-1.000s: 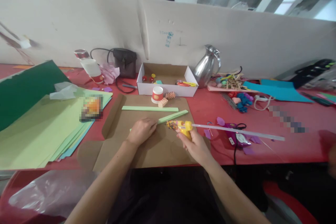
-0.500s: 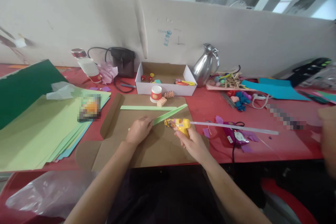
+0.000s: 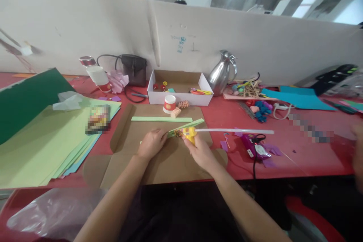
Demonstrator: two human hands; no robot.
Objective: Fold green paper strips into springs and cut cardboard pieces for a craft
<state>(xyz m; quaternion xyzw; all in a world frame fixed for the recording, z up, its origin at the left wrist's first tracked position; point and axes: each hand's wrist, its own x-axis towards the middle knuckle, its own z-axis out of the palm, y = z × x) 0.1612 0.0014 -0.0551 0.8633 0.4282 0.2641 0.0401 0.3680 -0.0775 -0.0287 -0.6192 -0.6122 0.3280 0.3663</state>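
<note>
My right hand [image 3: 200,150] is wrapped round a small yellow hot glue gun [image 3: 188,134], with a long translucent glue stick [image 3: 235,131] sticking out of its back to the right. The gun's front end points left, at a folded light green paper strip [image 3: 193,123]. My left hand [image 3: 154,141] pinches that strip near its lower left part, close to the gun's tip. Whether the tip touches the paper I cannot tell. A second green strip [image 3: 161,119] lies flat beyond it on the unfolded brown cardboard [image 3: 124,136].
A paper cup [image 3: 169,104] and folded orange paper pieces [image 3: 176,112] stand behind the strips, before a white box [image 3: 181,97]. Green paper sheets [image 3: 42,147] lie left. A steel jug [image 3: 222,73] is behind; a purple device [image 3: 255,148] with a black cable is right. Another person's arm [image 3: 359,155] shows far right.
My right hand has moved left and slightly down with the glue gun, bringing its front end onto or over the strip near my left hand. My left hand keeps its grip.
</note>
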